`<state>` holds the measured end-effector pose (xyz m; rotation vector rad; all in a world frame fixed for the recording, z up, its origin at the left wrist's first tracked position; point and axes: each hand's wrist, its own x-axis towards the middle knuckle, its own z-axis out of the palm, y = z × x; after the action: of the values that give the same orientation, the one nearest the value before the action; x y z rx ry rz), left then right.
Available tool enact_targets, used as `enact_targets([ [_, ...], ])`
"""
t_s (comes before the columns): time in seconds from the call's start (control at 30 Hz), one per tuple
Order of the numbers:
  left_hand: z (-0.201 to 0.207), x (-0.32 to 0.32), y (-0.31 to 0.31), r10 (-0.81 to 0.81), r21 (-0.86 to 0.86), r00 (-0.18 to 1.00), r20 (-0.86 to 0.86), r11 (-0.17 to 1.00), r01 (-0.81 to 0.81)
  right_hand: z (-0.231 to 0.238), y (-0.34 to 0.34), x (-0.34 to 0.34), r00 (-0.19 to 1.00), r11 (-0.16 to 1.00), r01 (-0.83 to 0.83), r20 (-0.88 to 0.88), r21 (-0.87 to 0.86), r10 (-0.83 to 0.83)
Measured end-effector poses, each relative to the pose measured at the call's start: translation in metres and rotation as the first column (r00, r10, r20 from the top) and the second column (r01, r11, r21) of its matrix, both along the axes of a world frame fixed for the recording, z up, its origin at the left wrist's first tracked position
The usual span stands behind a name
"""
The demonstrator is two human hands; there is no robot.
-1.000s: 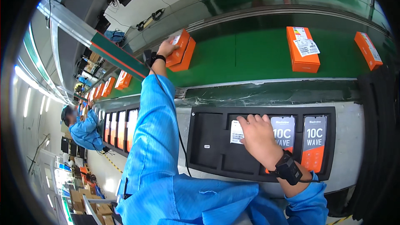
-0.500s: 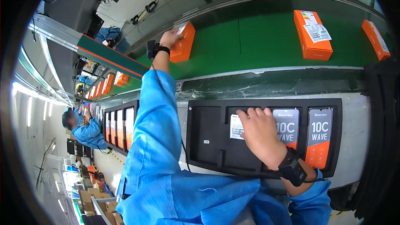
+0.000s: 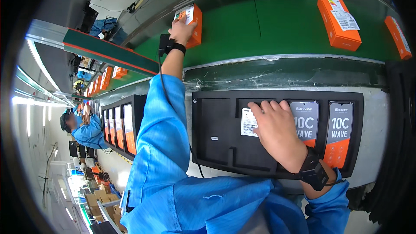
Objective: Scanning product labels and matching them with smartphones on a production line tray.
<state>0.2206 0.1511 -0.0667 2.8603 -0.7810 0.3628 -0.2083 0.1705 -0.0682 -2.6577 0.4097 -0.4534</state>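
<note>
My left hand reaches out over the green conveyor, closed around an orange box with a printed white top. Its fingers lie across the box's top and near side. My right hand rests palm down on a black tray. Its bent fingers sit near the tray's far rim, with the thumb at the edge of a white barcode label. What lies under the palm is hidden. Beside it are two phones with grey-and-orange screen films; the right phone shows fully, while the other phone is partly covered.
Two more orange boxes, one box and a farther-right box, stand on the conveyor. Another black tray with phones lies left of my arm. A co-worker in blue stands farther left. A green beam crosses above the conveyor.
My whole view has shifted slightly. My left hand has turned on the orange box, showing more of its printed top. My right hand stays over the same part of the tray.
</note>
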Motion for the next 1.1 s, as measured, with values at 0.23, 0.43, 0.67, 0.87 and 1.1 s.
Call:
enact_targets([
  [0.23, -0.020, 0.009, -0.003, -0.080, -0.076, 0.995, -0.064, 0.994, 0.075, 0.009, 0.001, -0.004, 0.991, 0.998, -0.030, -0.127, 0.063, 0.038],
  [0.43, 0.004, 0.017, 0.017, -0.857, -0.744, 0.135, -0.498, 0.342, -0.573, -0.002, 0.001, -0.003, 0.997, 0.999, -0.039, 0.065, 0.030, 0.037],
  [0.67, -0.037, -0.045, 0.063, -0.587, -0.855, 0.730, -0.351, 0.518, 0.006, 0.014, -0.010, 0.016, 0.996, 0.915, -0.054, 0.092, 0.399, 0.018],
  [0.87, -0.056, -0.084, 0.098, -0.600, -0.857, 0.774, -0.200, 0.491, 0.159, 0.072, -0.044, 0.061, 0.968, 0.687, -0.090, 0.226, 0.721, -0.109],
  [1.1, -0.071, -0.087, 0.090, -0.612, -0.818, 0.776, -0.150, 0.518, 0.251, 0.045, -0.143, 0.216, 0.980, 0.860, -0.041, 0.190, 0.508, -0.065],
])
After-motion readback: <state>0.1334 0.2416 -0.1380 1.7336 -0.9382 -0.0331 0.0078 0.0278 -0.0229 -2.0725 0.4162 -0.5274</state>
